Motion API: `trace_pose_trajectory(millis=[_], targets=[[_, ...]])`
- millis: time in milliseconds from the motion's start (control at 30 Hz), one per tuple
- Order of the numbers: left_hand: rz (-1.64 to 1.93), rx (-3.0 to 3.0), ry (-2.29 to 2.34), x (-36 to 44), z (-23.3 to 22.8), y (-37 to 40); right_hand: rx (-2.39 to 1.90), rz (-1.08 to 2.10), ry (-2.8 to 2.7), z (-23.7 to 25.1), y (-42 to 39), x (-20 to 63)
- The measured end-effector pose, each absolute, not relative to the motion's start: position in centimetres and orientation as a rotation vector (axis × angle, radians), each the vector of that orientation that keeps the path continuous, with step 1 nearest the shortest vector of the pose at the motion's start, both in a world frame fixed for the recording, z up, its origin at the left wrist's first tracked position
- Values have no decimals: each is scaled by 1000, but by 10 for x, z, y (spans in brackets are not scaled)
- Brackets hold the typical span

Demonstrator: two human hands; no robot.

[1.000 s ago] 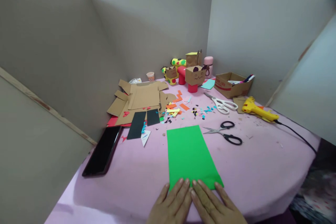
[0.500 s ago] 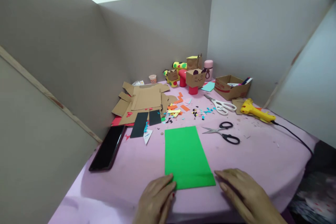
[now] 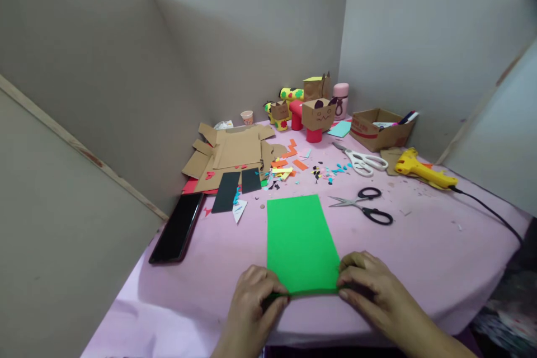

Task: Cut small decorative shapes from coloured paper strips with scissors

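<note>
A green sheet of craft paper [image 3: 300, 240] lies flat on the pink tablecloth, its near edge towards me. At the near left corner, my left hand [image 3: 258, 302] pinches the sheet between thumb and fingers. My right hand [image 3: 371, 288] grips the near right corner the same way, fingers curled. The near edge looks slightly raised or folded between the two hands. Black-handled scissors [image 3: 364, 205] lie partly open to the right of the sheet, beyond my right hand.
A phone [image 3: 178, 229] lies at the left. Behind are black paper strips [image 3: 226, 193], flattened cardboard [image 3: 237, 148], scattered scraps [image 3: 289, 165] and cardboard animals [image 3: 319, 114]. White scissors [image 3: 361, 161], a box of pens [image 3: 377, 130] and a corded yellow glue gun [image 3: 425, 172] sit right. Grey partitions enclose the table.
My right hand has moved left onto the sheet's corner, and both hands have closed on the near edge. The fold strip seen there is no longer visible. The view has tilted slightly down.
</note>
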State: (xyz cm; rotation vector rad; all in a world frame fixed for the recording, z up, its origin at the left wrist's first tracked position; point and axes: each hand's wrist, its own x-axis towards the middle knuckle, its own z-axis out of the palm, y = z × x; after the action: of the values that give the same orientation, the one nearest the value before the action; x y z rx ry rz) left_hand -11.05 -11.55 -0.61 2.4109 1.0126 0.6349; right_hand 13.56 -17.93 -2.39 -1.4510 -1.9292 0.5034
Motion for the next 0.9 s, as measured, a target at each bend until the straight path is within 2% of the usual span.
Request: trace_pose_trajectory(millis=[200, 333, 567, 900], targets=[[738, 2555, 842, -126, -16, -121, -1389, 169, -1989, -39, -199, 141], [720, 2567, 860, -126, -13, -122, -1390, 71, -2040, -40, -205, 142], [639, 2589, 888, -124, -11, -123, -1416, 48, -2093, -34, -204, 135], [556, 2449, 1025, -117, -8, -126, -1455, 272, -1863, -28, -206, 122]])
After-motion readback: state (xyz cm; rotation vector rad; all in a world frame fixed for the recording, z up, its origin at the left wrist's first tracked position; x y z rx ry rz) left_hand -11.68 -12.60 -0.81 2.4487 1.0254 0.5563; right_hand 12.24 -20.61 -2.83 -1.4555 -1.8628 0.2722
